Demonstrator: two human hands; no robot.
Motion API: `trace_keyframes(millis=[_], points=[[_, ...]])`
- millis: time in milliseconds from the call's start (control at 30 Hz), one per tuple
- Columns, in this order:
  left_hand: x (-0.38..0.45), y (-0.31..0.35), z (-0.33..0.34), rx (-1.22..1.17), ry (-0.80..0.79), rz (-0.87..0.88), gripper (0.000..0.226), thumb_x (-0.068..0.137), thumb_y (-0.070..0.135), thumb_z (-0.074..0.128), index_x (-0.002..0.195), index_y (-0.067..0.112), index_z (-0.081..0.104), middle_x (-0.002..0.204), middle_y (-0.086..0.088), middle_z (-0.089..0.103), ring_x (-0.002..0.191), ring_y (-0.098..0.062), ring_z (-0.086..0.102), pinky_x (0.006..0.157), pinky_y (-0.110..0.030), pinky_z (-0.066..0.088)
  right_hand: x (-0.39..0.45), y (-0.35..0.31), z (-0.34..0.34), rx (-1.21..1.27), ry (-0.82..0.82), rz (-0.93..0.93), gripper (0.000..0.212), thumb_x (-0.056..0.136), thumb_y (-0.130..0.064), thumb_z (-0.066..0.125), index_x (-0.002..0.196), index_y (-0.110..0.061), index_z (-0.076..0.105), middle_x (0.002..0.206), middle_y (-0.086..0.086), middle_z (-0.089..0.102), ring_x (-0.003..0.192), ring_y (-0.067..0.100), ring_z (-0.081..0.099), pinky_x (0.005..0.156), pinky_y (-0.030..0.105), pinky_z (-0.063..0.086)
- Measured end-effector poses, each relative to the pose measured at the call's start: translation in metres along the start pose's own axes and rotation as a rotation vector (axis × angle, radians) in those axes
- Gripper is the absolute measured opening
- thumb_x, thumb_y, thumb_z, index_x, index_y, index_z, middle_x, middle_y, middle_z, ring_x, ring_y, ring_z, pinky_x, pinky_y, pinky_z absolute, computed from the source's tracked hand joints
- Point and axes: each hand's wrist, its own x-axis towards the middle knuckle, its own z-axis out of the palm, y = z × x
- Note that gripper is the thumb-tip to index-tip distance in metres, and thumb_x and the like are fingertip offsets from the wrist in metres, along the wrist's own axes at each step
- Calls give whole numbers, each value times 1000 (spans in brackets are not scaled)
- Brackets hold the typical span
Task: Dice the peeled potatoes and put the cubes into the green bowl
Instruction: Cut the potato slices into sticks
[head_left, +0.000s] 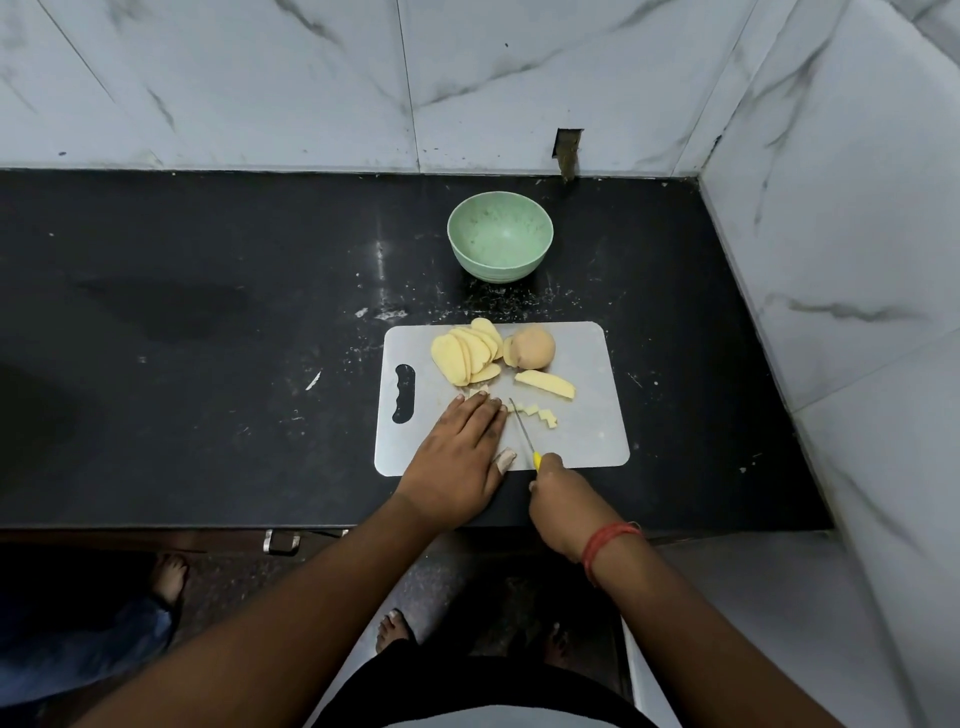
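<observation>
The left hand (457, 447) is lying flat on the cutting board (587, 441), fingers straight and pressed together, holding down potato strips (480, 391) of which only pale ends are showing beyond the fingertips; how many strips lie beneath cannot be told. Just right of this grip, the knife (522, 426) is standing edge-down, its thin blade running from the yellow handle near the person up and slightly leftward toward the far side of the board, so its long axis is lying roughly parallel to the left fingers. The right hand (558, 493) is wrapping its fingers round that handle. Immediately right of the blade, a short row of cut cubes (540, 415) is trailing rightward and toward the person. To do this step well, the strips are probably best fed rightward under the blade in even steps, with the left fingertips kept back from the edge and each cut made square across the strips. Beyond the left grip, a fan of potato slices (465, 356) is leaning in an overlapping stack; right of it, the uncut potato piece (532, 348) is sitting cut face leftward, and one loose slab (545, 384) is pointing rightward and toward the person. Farther still, on the dark tabletop (208, 312), the green bowl (500, 236) is standing upright, holding no cubes yet.
</observation>
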Motion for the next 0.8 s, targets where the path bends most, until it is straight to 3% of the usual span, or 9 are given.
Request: trace_keyframes(millis=[67, 167, 200, 300, 433, 600, 733, 800], points=[[0, 0, 0, -6, -4, 2, 57, 106, 42, 45, 147, 3, 52, 150, -15, 52, 145, -32, 39, 123, -49, 27, -2, 3, 1, 12, -30, -9, 28, 100, -11, 39, 125, 1, 38, 87, 9, 52, 63, 13, 45, 48, 24, 27], [-1, -1, -1, -7, 7, 10, 57, 106, 42, 45, 148, 3, 52, 151, -14, 51, 146, -32, 38, 124, -49, 26, -13, 13, 5, 91, -59, -35, 26, 101, -12, 37, 125, -3, 38, 109, 16, 59, 92, 28, 60, 56, 28, 36], [-1, 0, -2, -6, 10, 8, 58, 106, 42, 45, 149, 4, 50, 152, -14, 50, 147, -32, 37, 124, -49, 25, -17, 14, 4, 89, -44, -35, 21, 102, -13, 38, 121, -4, 39, 111, 17, 60, 92, 29, 61, 59, 28, 37], [-3, 1, -3, -18, 35, -9, 58, 107, 41, 44, 149, 2, 49, 154, -14, 47, 148, -31, 35, 125, -48, 23, -21, 11, 1, 108, 36, -50, 16, 103, -16, 38, 115, -5, 40, 97, 12, 60, 74, 21, 54, 64, 29, 40], [-7, 1, -3, -47, 52, -38, 56, 107, 40, 42, 145, 1, 53, 151, -15, 51, 146, -30, 38, 125, -47, 24, -14, 1, -3, 125, 32, -76, 12, 101, -14, 39, 110, -6, 39, 90, 7, 50, 73, 21, 51, 64, 30, 40], [-4, 0, -3, -59, 58, -43, 55, 107, 39, 41, 143, 1, 56, 146, -14, 55, 142, -30, 42, 124, -47, 26, -6, -4, -1, 89, 5, -53, 9, 99, -12, 41, 98, -11, 32, 76, 1, 43, 62, 13, 44, 51, 27, 28], [-4, 0, -4, -53, 67, -42, 54, 106, 39, 42, 142, 1, 57, 144, -15, 56, 140, -31, 45, 123, -49, 27, 2, -5, 1, 86, -18, -20, 8, 99, -11, 41, 104, -7, 37, 73, 0, 39, 60, 10, 41, 47, 24, 24], [-4, 0, -4, -45, 65, -44, 54, 106, 39, 42, 141, 1, 58, 144, -14, 57, 140, -31, 45, 123, -49, 28, -1, -1, 4, 55, -24, -31, 17, 100, -11, 41, 115, -2, 40, 74, 0, 42, 58, 9, 40, 46, 24, 23]])
